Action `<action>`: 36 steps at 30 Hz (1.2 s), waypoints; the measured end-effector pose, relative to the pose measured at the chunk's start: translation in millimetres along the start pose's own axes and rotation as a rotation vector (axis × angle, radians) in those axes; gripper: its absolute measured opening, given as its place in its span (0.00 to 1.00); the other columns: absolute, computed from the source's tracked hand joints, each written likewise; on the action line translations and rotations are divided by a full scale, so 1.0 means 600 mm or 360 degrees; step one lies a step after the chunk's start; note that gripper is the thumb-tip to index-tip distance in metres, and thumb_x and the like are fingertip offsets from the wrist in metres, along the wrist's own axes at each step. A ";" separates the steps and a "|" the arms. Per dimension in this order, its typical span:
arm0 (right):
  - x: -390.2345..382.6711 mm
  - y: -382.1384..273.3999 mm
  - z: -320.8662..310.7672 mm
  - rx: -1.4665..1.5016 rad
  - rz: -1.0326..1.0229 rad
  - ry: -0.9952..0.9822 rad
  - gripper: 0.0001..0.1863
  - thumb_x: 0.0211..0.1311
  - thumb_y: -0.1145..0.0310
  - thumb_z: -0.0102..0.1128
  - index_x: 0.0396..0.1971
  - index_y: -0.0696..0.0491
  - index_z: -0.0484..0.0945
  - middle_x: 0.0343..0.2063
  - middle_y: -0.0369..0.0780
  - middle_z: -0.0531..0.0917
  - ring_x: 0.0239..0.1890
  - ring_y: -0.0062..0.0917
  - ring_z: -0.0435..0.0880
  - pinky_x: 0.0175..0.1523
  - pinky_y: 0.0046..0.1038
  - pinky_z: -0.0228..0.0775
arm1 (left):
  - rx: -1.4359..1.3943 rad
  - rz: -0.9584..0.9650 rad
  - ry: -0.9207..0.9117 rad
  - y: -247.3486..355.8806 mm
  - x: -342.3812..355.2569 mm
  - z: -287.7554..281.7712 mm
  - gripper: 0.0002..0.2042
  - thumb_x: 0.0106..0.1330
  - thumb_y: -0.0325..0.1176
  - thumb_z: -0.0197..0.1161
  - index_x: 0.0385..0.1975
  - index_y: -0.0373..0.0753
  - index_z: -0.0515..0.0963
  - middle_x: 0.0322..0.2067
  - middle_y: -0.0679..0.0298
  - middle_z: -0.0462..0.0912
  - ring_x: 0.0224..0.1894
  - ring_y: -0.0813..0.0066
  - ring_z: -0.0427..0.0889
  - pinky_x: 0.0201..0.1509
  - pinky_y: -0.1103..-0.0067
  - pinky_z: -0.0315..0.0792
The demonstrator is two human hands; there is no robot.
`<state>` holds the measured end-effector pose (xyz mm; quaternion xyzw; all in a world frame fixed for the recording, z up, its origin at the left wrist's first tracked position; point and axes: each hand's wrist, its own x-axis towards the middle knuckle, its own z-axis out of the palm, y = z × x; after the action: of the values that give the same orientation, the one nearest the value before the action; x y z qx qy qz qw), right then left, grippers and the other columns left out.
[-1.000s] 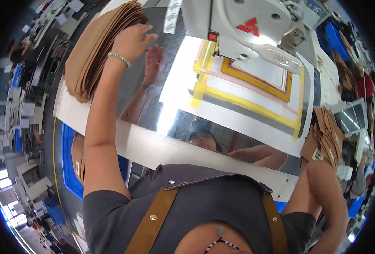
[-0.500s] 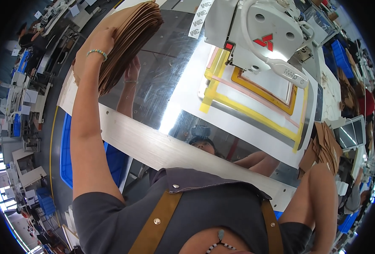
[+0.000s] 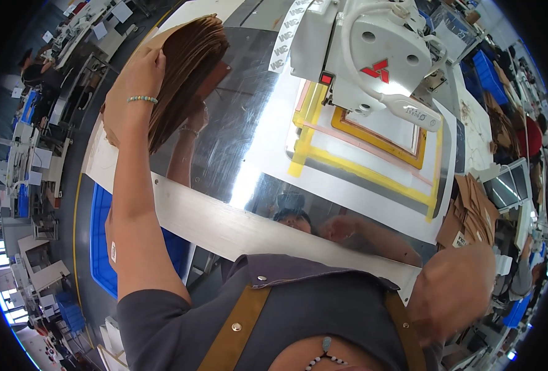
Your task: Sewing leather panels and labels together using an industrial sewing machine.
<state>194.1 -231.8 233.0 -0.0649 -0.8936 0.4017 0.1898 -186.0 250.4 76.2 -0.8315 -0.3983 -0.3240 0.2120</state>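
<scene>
My left hand is closed on the near-left edge of a thick stack of brown sheets. The stack stands tilted on the shiny metal table, its layers fanned toward the right. Whether the sheets are leather or paper I cannot tell. My right arm is bent and smeared by motion at the lower right; its hand does not show. A blurred reflection of that arm lies in the table's polished surface. Nearest to the right arm is a pile of brown pieces.
A white machine head with a red emblem overhangs a yellow frame on a tape-edged plate. White paper lies beneath it. A blue bin sits below the table at left. A screen stands at right.
My left hand and the stack have shifted slightly, and the stack's right side has swung nearer to upright. My right arm has moved and is blurred. The head view has shifted a little.
</scene>
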 end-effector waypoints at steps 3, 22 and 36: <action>0.017 0.094 0.023 -0.0303 0.0698 0.0416 0.06 0.66 0.67 0.69 0.33 0.54 0.84 0.35 0.41 0.84 0.35 0.38 0.86 0.37 0.37 0.76 | -0.0170 0.0172 0.0057 0.078 -0.065 -0.036 0.08 0.71 0.34 0.66 0.39 0.37 0.88 0.38 0.55 0.89 0.43 0.53 0.87 0.48 0.63 0.81; 0.072 0.436 0.094 -0.2232 0.0973 0.0650 0.07 0.53 0.73 0.68 0.33 0.53 0.83 0.32 0.35 0.82 0.40 0.23 0.82 0.37 0.25 0.69 | -0.0458 0.0411 -0.0512 0.130 -0.300 -0.175 0.09 0.65 0.21 0.69 0.45 0.33 0.86 0.47 0.60 0.89 0.46 0.59 0.87 0.50 0.69 0.82; -0.006 0.384 0.107 -0.2217 0.1247 0.0647 0.06 0.51 0.70 0.66 0.30 0.51 0.80 0.32 0.34 0.80 0.42 0.26 0.81 0.45 0.27 0.73 | -0.0419 0.0366 -0.0472 0.102 -0.263 -0.118 0.07 0.68 0.23 0.67 0.43 0.34 0.85 0.44 0.61 0.87 0.45 0.59 0.87 0.49 0.69 0.82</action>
<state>164.0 -123.0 22.1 -0.5462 -0.7987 -0.2271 0.1103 -237.6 88.1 8.5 -0.9305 -0.2819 -0.2210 0.0763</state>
